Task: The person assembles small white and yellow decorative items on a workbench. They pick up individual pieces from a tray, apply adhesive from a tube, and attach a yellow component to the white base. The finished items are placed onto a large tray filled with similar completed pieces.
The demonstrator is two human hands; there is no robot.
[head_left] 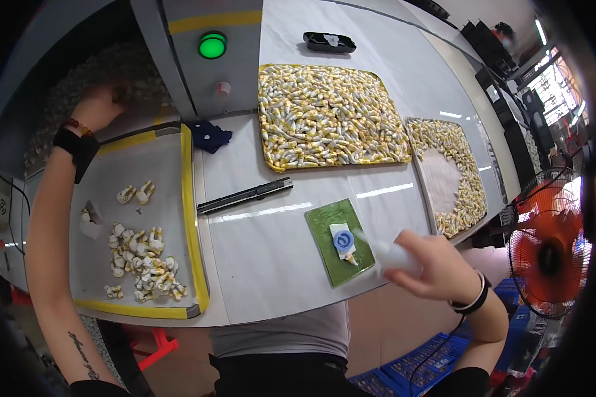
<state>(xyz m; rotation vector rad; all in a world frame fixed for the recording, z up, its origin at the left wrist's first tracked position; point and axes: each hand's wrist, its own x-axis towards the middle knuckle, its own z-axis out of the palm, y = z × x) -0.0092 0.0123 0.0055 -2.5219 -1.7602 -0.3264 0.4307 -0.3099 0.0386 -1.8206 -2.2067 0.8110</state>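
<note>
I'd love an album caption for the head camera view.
Left hand inside a grey booth, right hand holding a blurred white bottle beside a green mat, yellow-and-white pieces beyond.

Left arm (48, 251) stretched far forward, bare, dark script tattoo (81, 357) low on its skin. Left hand (98, 111) angled inward, back uppermost; fingertips blurred, grip unreadable. Right arm (491, 324) bent at elbow, held nearer body. Right hand (444, 271) pointed leftward, slightly blurred, fingers (414, 246) curled in grip.
</note>
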